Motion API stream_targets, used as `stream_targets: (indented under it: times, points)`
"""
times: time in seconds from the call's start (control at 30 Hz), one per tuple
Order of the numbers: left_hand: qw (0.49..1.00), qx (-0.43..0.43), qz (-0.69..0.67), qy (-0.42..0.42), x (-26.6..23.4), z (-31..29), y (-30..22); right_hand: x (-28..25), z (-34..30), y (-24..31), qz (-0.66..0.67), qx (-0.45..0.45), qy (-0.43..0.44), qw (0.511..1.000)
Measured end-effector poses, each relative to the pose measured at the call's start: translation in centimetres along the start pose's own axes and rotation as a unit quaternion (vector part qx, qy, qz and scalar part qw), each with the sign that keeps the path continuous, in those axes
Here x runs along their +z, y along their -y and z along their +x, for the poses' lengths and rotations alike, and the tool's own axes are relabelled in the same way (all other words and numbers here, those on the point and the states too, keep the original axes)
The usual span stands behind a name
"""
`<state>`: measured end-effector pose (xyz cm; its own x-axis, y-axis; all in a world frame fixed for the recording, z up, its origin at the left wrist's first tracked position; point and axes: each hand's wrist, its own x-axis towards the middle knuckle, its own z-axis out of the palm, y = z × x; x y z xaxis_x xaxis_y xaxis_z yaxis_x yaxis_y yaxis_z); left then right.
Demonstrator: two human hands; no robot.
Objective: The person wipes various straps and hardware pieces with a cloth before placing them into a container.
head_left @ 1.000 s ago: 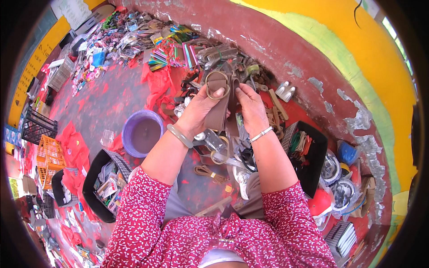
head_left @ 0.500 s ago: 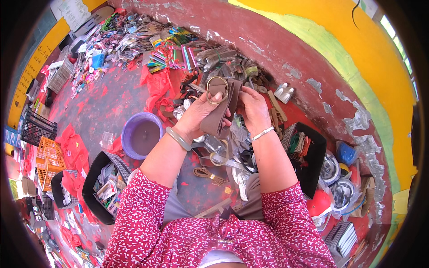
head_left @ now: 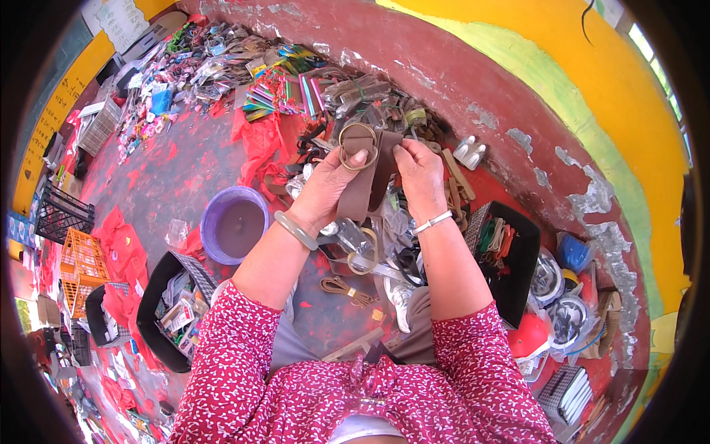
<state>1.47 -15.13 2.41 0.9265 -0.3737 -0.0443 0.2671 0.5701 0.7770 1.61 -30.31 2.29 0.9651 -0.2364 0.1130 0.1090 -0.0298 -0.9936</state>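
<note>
A wide brown belt [head_left: 358, 194] with a large round brass-coloured ring buckle [head_left: 342, 142] is held up in front of me. My left hand [head_left: 325, 189] is closed round the ring end, its thumb pressed on the lower part of the ring. My right hand [head_left: 423, 177] pinches the folded belt at its upper right, thumb and forefinger together. Part of the strap hangs down between the two hands. Below them, a coiled tan cord [head_left: 347, 291] lies on the floor near my shoes.
A purple bucket [head_left: 209, 229] of murky water stands to the left. Black baskets hold small goods on the left [head_left: 159, 348] and right [head_left: 521, 281]. Heaps of belts and packaged goods line the peeling red wall [head_left: 473, 81]. An orange crate [head_left: 81, 255] stands farther left.
My right hand has shifted slightly, drawing the belt's right part up and outward. The folds between my hands have opened somewhat, and the strap hangs more upright. My left hand has hardly moved.
</note>
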Motion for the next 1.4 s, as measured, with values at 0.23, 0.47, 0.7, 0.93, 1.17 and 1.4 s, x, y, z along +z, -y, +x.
stream_targets:
  times: [0.23, 0.47, 0.7, 0.93, 1.17, 1.4]
  points:
    - [0.999, -0.026, 0.001, 0.035, -0.7, -0.1, 0.2, 0.9, -1.0, 0.9, 0.113, 0.065, 0.015, 0.991]
    - [0.999, -0.008, -0.004, 0.032, 0.0, -0.1, 0.5, 0.8, -1.1, 0.7, 0.090, 0.023, 0.057, 0.994]
    - [0.998, -0.051, -0.020, 0.030, -0.3, -0.1, 0.0, 1.7, -0.6, -1.4, 0.112, -0.030, 0.000, 0.993]
    - [0.995, 0.037, -0.085, 0.036, -2.1, 0.8, -2.2, -0.7, -0.3, 1.8, -0.095, 0.159, 0.136, 0.973]
    - [0.982, 0.089, -0.151, 0.063, -2.6, -0.2, -4.3, 1.7, -1.7, -0.2, 0.211, 0.349, 0.203, 0.890]
    - [0.997, 0.000, -0.045, 0.065, -1.6, -0.3, -1.5, 1.9, -1.1, -1.0, 0.256, 0.152, 0.126, 0.946]
